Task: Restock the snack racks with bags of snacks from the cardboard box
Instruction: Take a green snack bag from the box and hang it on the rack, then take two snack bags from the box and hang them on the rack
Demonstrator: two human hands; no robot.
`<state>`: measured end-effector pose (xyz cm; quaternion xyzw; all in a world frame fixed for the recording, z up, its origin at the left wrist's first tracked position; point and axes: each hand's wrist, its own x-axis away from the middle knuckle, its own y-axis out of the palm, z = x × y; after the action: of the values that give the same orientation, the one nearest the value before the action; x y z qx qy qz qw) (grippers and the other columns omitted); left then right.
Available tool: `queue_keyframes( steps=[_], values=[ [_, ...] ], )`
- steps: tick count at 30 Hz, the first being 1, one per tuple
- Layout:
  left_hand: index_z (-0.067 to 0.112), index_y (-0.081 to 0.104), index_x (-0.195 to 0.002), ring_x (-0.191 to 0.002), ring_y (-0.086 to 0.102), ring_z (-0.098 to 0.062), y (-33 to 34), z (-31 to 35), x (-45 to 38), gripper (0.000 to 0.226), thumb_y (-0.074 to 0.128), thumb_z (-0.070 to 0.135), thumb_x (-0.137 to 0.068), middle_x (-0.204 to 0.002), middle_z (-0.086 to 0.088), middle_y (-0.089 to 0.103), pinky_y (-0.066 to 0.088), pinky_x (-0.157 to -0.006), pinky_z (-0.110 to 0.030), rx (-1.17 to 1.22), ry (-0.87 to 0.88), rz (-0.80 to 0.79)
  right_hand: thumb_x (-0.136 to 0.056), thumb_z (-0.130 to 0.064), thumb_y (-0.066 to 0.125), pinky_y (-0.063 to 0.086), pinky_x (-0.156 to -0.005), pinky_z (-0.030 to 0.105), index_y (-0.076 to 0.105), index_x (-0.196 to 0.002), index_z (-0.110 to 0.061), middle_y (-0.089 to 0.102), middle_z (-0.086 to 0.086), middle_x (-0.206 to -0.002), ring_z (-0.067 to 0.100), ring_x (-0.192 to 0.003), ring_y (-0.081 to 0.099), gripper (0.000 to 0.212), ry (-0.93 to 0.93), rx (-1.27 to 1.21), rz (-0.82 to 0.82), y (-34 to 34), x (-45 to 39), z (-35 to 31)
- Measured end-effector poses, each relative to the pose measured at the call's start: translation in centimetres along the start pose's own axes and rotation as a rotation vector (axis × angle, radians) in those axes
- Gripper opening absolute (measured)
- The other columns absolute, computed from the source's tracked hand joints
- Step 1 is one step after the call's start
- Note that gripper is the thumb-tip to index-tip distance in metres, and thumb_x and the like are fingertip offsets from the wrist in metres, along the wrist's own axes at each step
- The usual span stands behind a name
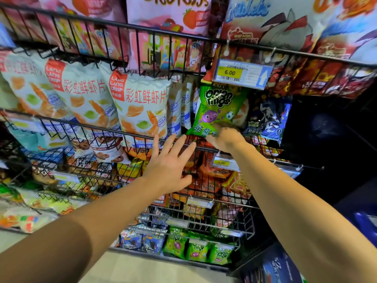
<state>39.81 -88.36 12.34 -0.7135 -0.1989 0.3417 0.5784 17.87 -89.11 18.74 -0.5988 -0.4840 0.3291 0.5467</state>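
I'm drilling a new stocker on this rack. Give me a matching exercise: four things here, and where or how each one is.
Things:
1. green onion rings bag
2. prawn crisp bag
3. left hand
4. yellow price tag

States:
A. hangs on the upper rack's front wire
B. held at its bottom edge by the right hand
C. open, fingers spread
D. stands left of the green bag

Pairs: 1-B, 2-D, 3-C, 4-A

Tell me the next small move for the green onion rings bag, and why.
Probably ease the green onion rings bag down behind the rack's front wire. The right hand holds its bottom edge at that wire, the bag leans tilted, and the left hand hangs open alongside.
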Motion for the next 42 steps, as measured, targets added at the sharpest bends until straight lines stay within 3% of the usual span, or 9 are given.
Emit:
queue_keyframes(
  steps=[3, 8, 12, 21, 24, 30, 33, 37, 42],
  values=[
    [0.034, -0.004, -0.157, -0.153, -0.008, -0.026, -1.3, 0.0, -0.2, 0.088, 0.045, 0.063, -0.09, -0.167, 0.001, -0.007, -0.012, -0.117, -0.063, 0.022, -0.019, -0.1, -0.096, -0.06, 0.045, 0.041, -0.109, 0.05, 0.036, -0.153, -0.027, 0.047, 0.011, -0.149, 0.037, -0.133, 0.046, 0.067, -0.059, 0.056, 0.136, -0.2, 2.8, 0.3],
    [0.028, 0.012, -0.159, -0.154, 0.005, -0.026, -3.9, 1.6, 1.4, 0.075, 0.044, 0.054, -0.096, -0.167, -0.002, 0.01, 0.002, -0.124, -0.053, 0.102, -0.049, -0.098, -0.095, -0.047, 0.057, 0.031, -0.117, 0.047, 0.043, -0.149, -0.016, 0.048, 0.007, -0.149, 0.032, -0.141, 0.038, 0.064, -0.192, 0.123, 0.357, 3.1, 13.2, 0.9],
    [0.026, 0.021, -0.157, -0.151, 0.016, -0.023, -4.9, 5.3, 6.5, 0.069, 0.043, 0.052, -0.098, -0.165, 0.0, 0.02, 0.009, -0.124, -0.045, 0.159, 0.052, -0.1, -0.093, -0.045, 0.062, 0.026, -0.119, 0.051, 0.041, -0.151, -0.017, 0.042, 0.008, -0.154, 0.035, -0.147, 0.029, 0.068, -0.1, 0.141, 0.285, 7.7, 23.1, 2.7],
    [0.026, 0.023, -0.157, -0.151, 0.017, -0.024, -2.1, 17.3, 24.9, 0.071, 0.05, 0.052, -0.096, -0.165, -0.001, 0.019, 0.015, -0.123, -0.043, 0.324, 0.285, -0.326, -0.073, -0.045, 0.064, 0.044, -0.103, 0.054, 0.061, -0.133, -0.008, 0.06, 0.016, -0.132, 0.046, -0.127, 0.052, 0.07, 0.17, 0.031, 0.11, 19.6, 46.3, 6.5],
    [0.026, 0.025, -0.156, -0.15, 0.018, -0.024, -0.9, 21.1, 30.8, 0.071, 0.051, 0.052, -0.095, -0.164, -0.001, 0.021, 0.017, -0.122, -0.044, 0.375, 0.34, -0.381, -0.075, -0.042, 0.072, 0.038, -0.11, 0.053, 0.056, -0.137, -0.009, 0.056, 0.016, -0.137, 0.045, -0.131, 0.046, 0.072, 0.226, 0.035, -0.014, 23.0, 53.4, 7.9],
    [0.029, 0.022, -0.157, -0.151, 0.014, -0.024, 0.0, 28.7, 38.9, 0.072, 0.05, 0.053, -0.095, -0.165, 0.001, 0.017, 0.013, -0.122, -0.04, 0.436, 0.467, -0.519, -0.071, -0.064, 0.019, 0.029, -0.116, 0.052, 0.042, -0.15, -0.016, 0.043, 0.011, -0.152, 0.04, -0.143, 0.032, 0.095, 0.388, -0.005, -0.16, 28.0, 65.9, 10.1],
    [0.03, 0.024, -0.157, -0.151, 0.016, -0.024, 0.7, 32.8, 40.8, 0.073, 0.051, 0.054, -0.094, -0.165, 0.0, 0.018, 0.013, -0.122, -0.04, 0.445, 0.536, -0.559, -0.075, -0.065, 0.025, 0.031, -0.115, 0.053, 0.046, -0.147, -0.013, 0.045, 0.013, -0.151, 0.04, -0.144, 0.033, 0.092, 0.488, -0.061, -0.149, 29.6, 70.5, 11.9],
    [0.028, 0.024, -0.157, -0.15, 0.019, -0.025, 1.7, 38.3, 42.0, 0.073, 0.051, 0.053, -0.094, -0.165, -0.002, 0.02, 0.015, -0.121, -0.039, 0.411, 0.611, -0.579, -0.091, -0.052, 0.057, 0.022, -0.121, 0.043, 0.035, -0.154, -0.017, 0.033, 0.008, -0.159, 0.033, -0.15, 0.023, 0.076, 0.578, -0.076, -0.192, 30.6, 74.8, 15.5],
    [0.03, 0.027, -0.155, -0.147, 0.024, -0.026, 4.6, 45.3, 41.5, 0.072, 0.053, 0.052, -0.092, -0.162, -0.002, 0.027, 0.022, -0.119, -0.042, 0.341, 0.676, -0.632, -0.089, -0.049, 0.062, 0.024, -0.12, 0.044, 0.033, -0.154, -0.017, 0.034, 0.008, -0.158, 0.032, -0.148, 0.026, 0.078, 0.605, -0.133, -0.235, 32.7, 77.1, 22.9]
  ],
)
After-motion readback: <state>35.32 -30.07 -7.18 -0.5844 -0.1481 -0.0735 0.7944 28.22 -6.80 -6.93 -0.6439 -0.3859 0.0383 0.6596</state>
